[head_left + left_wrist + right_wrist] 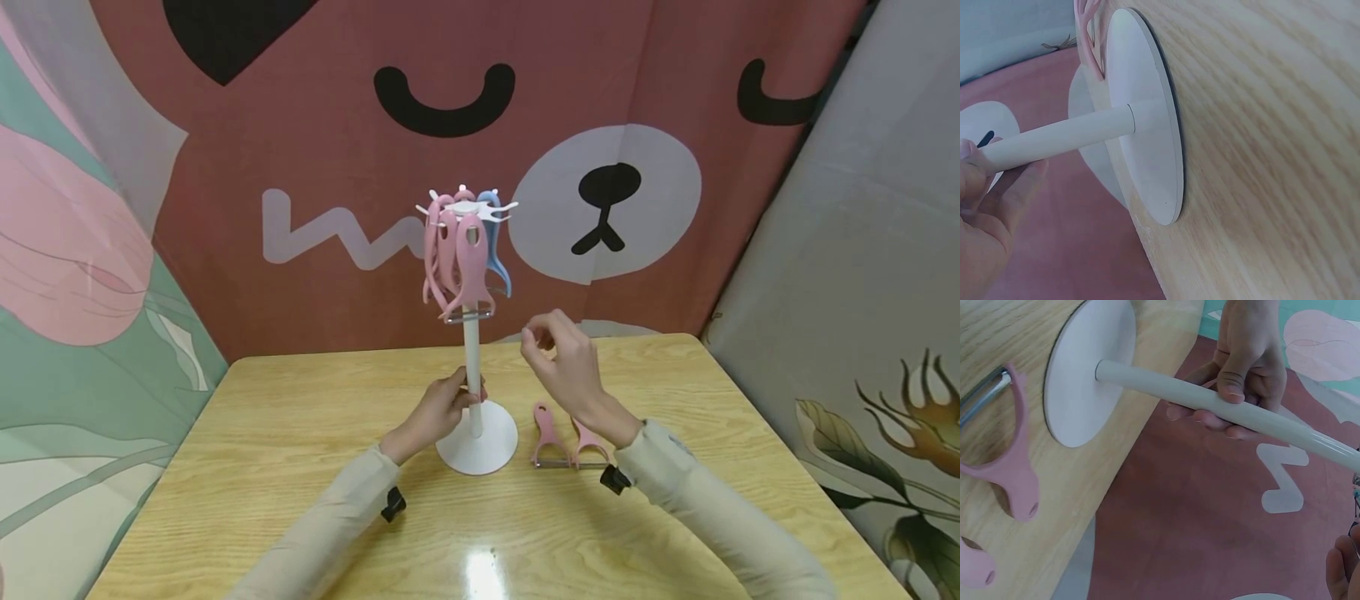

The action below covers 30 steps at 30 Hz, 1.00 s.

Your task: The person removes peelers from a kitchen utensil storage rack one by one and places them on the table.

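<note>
A white hook stand [472,346] rises upright from its round base [491,454] on the table. My left hand [437,408] grips the pole low down; in the right wrist view the thumb and fingers of that left hand [1250,369] wrap the pole. Several pink peelers [472,262] and a blue peeler [492,242] hang from the hooks at the top. To the right of the pole, my right hand [567,362] is raised with loosely curled fingers and nothing in it. Below it on the table lie two pink peelers [544,425], one partly hidden by the right wrist.
The wooden table [315,417] ends at a back edge just behind the stand. A reddish curtain [322,167] with a bear pattern hangs behind it, and a grey printed curtain [840,275] hangs along the right side.
</note>
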{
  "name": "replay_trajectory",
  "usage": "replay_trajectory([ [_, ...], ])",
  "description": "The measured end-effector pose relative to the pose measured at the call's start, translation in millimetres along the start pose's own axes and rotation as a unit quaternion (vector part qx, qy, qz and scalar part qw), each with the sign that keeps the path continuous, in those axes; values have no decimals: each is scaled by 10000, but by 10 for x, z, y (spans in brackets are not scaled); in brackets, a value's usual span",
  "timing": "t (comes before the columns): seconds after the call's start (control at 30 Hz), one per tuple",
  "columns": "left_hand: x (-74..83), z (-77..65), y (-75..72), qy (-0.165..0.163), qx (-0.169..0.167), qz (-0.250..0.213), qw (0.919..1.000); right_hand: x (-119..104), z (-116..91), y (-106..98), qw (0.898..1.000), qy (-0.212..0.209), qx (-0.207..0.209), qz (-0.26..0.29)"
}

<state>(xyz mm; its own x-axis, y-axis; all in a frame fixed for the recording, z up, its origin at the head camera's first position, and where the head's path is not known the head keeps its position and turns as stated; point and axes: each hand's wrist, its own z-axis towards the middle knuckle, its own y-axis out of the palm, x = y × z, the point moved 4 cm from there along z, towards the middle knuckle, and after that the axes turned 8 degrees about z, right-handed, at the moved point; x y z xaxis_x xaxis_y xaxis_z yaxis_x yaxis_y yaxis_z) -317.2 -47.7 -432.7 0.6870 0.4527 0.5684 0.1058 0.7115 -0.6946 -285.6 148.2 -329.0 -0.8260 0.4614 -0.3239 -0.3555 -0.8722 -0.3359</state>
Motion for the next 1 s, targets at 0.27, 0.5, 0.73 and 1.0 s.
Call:
replay_trajectory([
  [0.27, -12, -1, -7, -19, 13, -87, 10000, -126, 136, -25, 9981, -304, 541, 42],
  [0.5, -10, -5, -15, -27, 92, -4, 10000, -335, 303, -28, 9928, -743, 932, 121],
  [0.73, -2, -5, -9, 57, 128, -53, 9999, -461, 378, 13, 9905, -856, 1048, 225],
  [1.0, -3, -7, -4, 120, 129, 15, 9998, -550, 443, 48, 9897, -896, 1084, 265],
])
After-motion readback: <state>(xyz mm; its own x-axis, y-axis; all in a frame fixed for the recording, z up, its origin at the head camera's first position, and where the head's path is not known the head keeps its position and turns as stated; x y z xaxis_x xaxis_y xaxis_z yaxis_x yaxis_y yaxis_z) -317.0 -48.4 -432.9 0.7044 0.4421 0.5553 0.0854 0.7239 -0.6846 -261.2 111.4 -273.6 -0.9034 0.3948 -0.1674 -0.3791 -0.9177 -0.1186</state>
